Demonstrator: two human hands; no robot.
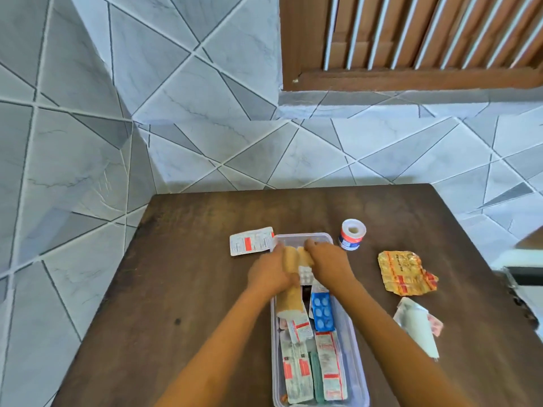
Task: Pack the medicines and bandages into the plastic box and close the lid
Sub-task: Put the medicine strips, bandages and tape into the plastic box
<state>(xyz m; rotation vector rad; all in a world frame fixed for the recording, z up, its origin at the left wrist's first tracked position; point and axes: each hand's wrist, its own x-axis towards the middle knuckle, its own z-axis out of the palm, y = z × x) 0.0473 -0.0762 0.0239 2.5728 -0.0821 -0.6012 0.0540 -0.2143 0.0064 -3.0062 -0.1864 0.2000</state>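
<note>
A clear plastic box [357, 345] stands lengthwise on the dark wooden table [176, 289]. It holds several blister strips, among them a blue one [322, 311] and red-and-white ones [330, 365]. A tan bandage roll [289, 301] leans inside at the left. My left hand [271, 273] and my right hand [326, 261] are both closed on a tan bandage [296, 258] over the far end of the box. Outside lie a white-red strip [251, 240], a tape roll [352, 234], a crumpled gold strip [404, 273] and a white sachet [418, 326].
The table stands in a corner of grey tiled walls [88, 127]. A brown slatted shutter [411, 39] is up at the right. A white and dark object [523, 274] sits past the table's right edge. No lid can be made out.
</note>
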